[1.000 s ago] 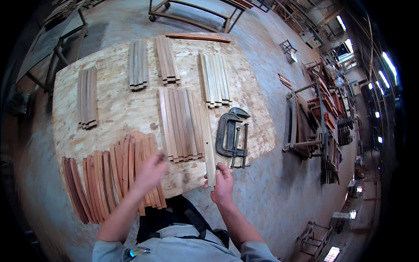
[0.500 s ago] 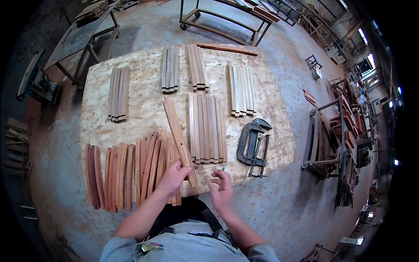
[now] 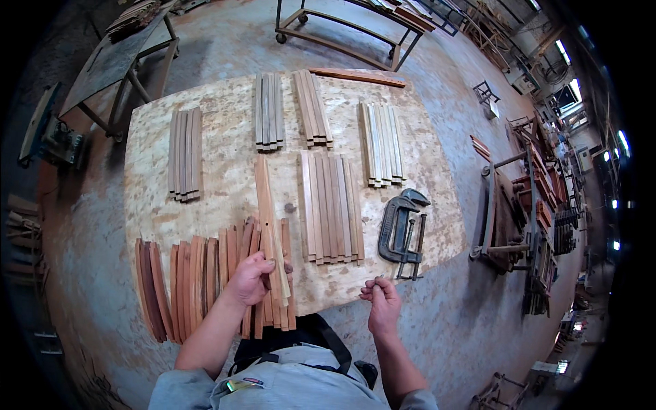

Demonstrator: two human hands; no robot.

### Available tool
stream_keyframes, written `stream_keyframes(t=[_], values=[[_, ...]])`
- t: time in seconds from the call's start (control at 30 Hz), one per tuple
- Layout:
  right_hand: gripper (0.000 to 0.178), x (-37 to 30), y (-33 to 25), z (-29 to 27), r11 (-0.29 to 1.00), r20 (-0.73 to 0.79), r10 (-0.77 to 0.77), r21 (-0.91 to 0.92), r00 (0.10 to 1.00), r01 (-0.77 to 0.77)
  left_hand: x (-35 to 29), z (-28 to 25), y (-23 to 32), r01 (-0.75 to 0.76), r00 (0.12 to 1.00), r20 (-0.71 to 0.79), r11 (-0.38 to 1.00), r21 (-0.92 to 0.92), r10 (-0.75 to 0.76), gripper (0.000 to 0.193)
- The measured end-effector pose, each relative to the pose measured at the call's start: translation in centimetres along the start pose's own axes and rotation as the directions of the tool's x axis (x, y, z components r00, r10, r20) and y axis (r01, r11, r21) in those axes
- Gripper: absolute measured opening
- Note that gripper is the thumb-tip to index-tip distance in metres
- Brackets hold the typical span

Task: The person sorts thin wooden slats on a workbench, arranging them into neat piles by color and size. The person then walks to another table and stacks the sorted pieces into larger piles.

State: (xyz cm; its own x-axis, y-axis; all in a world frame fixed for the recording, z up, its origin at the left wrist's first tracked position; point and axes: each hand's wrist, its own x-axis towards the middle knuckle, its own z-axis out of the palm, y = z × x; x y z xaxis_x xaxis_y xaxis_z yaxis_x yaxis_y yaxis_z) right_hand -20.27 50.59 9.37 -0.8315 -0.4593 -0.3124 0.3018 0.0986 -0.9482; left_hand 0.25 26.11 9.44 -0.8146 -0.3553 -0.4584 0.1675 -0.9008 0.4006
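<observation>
My left hand (image 3: 251,280) grips a wooden strip (image 3: 266,198) near its lower end, thumb on top. The strip points away from me, over a row of reddish-brown wooden strips (image 3: 184,283) along the table's near edge. A small dark spot shows on its face. My right hand (image 3: 384,309) is off the near edge of the table, thumb and fingers pinched together; what they hold, if anything, is too small to make out. Between the hands and farther off lies a bundle of brown strips (image 3: 332,208). Beyond my right hand rests a dark metal G-clamp (image 3: 394,229).
Several sorted strip bundles (image 3: 184,154) lie farther back on the blotchy plywood tabletop (image 3: 222,130). One long reddish strip (image 3: 359,77) lies along the far edge. A wheeled metal cart (image 3: 338,37) stands beyond, with a loaded rack (image 3: 509,225) to the right.
The held strip has swung more upright and shifted left with my left hand. My right hand has moved right and down, away from the strip, its fingers now pinched. The view has shifted slightly.
</observation>
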Motion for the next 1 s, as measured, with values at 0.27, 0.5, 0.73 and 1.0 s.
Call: stream_keyframes(t=[0.27,0.5,0.73,1.0], values=[[0.016,-1.6,1.1,2.5,0.991,-0.061,0.130,-0.031,0.990,-0.132,1.8,-3.4,3.2,-0.033,0.991,0.111,0.951,-0.307,0.070,0.048],[0.017,-2.9,2.6,2.3,0.984,-0.069,0.169,-0.051,0.983,-0.172,3.7,-5.6,4.3,-0.017,1.000,-0.009,0.881,-0.473,0.014,0.046],[0.017,-2.9,2.1,2.4,0.981,-0.103,0.182,-0.052,0.978,-0.188,4.7,-5.7,5.5,-0.041,0.999,-0.019,0.861,-0.506,0.036,0.047],[0.020,-2.1,-0.8,3.5,0.981,-0.090,0.170,-0.077,0.981,-0.177,5.0,-6.5,6.0,-0.104,0.993,-0.103,0.895,-0.433,0.065,0.052]])
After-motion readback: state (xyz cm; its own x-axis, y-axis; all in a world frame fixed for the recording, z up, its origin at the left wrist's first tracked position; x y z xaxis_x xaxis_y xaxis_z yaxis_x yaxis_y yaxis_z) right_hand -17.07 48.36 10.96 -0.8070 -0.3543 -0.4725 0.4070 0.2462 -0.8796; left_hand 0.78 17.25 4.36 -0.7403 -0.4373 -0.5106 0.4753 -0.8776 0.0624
